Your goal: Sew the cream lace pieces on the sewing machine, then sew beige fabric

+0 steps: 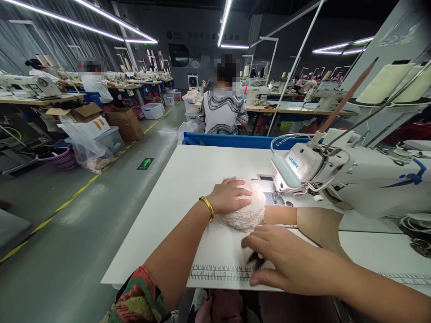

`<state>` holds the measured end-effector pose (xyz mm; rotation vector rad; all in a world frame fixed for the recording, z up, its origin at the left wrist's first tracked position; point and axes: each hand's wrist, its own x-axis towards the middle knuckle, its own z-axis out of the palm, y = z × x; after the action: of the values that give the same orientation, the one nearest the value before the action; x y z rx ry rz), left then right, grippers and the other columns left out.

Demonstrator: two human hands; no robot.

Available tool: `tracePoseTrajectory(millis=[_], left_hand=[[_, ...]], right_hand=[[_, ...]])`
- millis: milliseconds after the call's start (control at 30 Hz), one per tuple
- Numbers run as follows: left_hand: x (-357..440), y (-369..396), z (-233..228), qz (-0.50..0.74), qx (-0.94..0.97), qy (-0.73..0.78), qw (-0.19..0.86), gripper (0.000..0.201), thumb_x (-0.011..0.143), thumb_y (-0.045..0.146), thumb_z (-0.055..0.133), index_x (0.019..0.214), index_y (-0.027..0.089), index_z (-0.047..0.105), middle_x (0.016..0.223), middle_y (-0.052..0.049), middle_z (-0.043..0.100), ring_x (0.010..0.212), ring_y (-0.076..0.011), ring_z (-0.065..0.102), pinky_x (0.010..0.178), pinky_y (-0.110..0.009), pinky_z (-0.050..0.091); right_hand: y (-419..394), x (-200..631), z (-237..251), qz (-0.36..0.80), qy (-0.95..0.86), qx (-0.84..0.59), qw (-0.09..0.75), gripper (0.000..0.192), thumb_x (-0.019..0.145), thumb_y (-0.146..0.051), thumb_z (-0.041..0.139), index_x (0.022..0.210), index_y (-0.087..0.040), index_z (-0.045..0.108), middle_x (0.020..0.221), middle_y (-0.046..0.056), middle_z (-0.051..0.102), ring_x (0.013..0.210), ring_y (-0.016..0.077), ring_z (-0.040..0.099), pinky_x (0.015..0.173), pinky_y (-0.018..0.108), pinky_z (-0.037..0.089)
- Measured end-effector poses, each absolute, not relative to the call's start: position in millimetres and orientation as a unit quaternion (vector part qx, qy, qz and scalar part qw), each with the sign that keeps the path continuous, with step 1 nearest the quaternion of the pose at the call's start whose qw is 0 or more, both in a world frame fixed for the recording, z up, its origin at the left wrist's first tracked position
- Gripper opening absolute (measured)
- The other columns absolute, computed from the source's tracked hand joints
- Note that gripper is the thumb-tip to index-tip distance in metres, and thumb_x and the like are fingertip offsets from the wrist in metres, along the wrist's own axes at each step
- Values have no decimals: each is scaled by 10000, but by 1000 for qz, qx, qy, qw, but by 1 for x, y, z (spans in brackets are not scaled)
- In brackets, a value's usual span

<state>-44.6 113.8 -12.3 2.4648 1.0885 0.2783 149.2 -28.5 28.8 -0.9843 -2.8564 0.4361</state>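
Observation:
A pale pink, rounded lace piece, dome-like in shape, lies on the white sewing table left of the needle area. My left hand, with a gold bangle at the wrist, rests on top of it with the fingers stretched out. Just in front of the lace, my right hand is curled around small black thread snips, partly hidden and blurred. The white sewing machine stands to the right, its lamp lighting the needle plate.
A printed ruler runs along the table's front edge. Brown sheet material covers part of the machine bed. Beyond the blue cloth trough sits a co-worker. Cardboard boxes and a purple basket stand left.

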Motion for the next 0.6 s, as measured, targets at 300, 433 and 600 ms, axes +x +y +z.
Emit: tracePoseTrajectory(millis=[300,433,600], left_hand=[[-44,110,-11,82,880,410,225,426,990,576,563,1368,438,706,1673,46,464,1611,-368,263,1273,-633,296],[-44,110,-10,74,877,412,235,444,988,587,552,1375,428,700,1691,45,437,1619,-352,238,1276,-623,289],[-44,109,-7,66,873,416,247,465,978,611,546,1388,440,685,1695,52,427,1626,-339,218,1280,-612,281]], right_hand=[[-1,111,-31,-197,-898,-339,202,242,916,18,481,827,-205,508,712,24,565,627,216,482,617,363,273],[-6,109,-23,-237,-899,-333,156,255,853,54,489,910,-191,531,779,39,584,673,215,494,642,352,300],[-8,112,-17,-256,-897,-338,126,308,837,65,560,1015,-187,574,789,15,605,657,193,503,620,341,300]])
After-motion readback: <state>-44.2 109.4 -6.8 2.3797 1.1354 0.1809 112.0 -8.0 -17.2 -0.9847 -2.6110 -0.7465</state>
